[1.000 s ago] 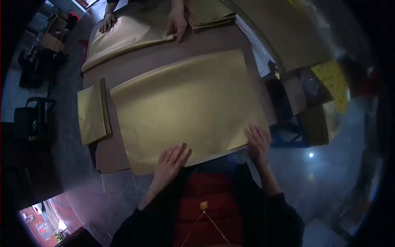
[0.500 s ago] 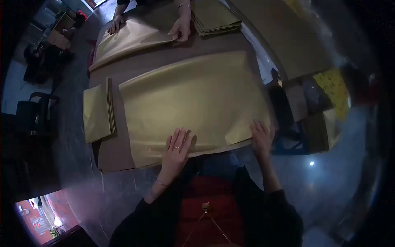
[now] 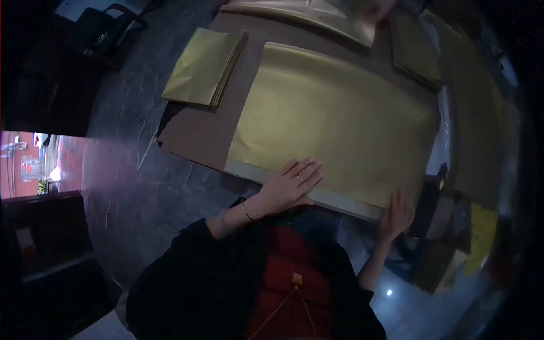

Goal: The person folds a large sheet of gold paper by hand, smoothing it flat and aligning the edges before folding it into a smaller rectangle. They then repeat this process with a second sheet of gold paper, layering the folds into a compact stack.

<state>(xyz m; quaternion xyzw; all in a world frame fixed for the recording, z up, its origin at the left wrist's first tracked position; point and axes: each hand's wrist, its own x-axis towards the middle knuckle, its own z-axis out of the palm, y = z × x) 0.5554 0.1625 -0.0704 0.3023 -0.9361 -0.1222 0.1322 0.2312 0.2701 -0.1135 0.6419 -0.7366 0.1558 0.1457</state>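
Observation:
A large gold-coloured paper sheet (image 3: pixel 334 119) lies on the brown table, with a pale strip (image 3: pixel 354 205) along its near edge. My left hand (image 3: pixel 296 184), with a ring on one finger, lies on the sheet's near edge with its fingers stretched out. At the near right corner, my right hand (image 3: pixel 398 215) touches the sheet, its fingers extended and slightly blurred. To the left rests a folded stack of gold paper (image 3: pixel 201 67).
Across the table another person's hand (image 3: pixel 378 10) is at a second gold sheet (image 3: pixel 317 14). A stack of brownish paper (image 3: pixel 416 48) lies at the far right. A dark chair (image 3: pixel 105 28) stands on the floor at the upper left. Yellow material (image 3: pixel 483 232) lies at the right.
The head view has turned and shifted, so the table appears tilted. The sheet's near right corner, earlier raised, now lies flat, and a pale strip shows along the near edge.

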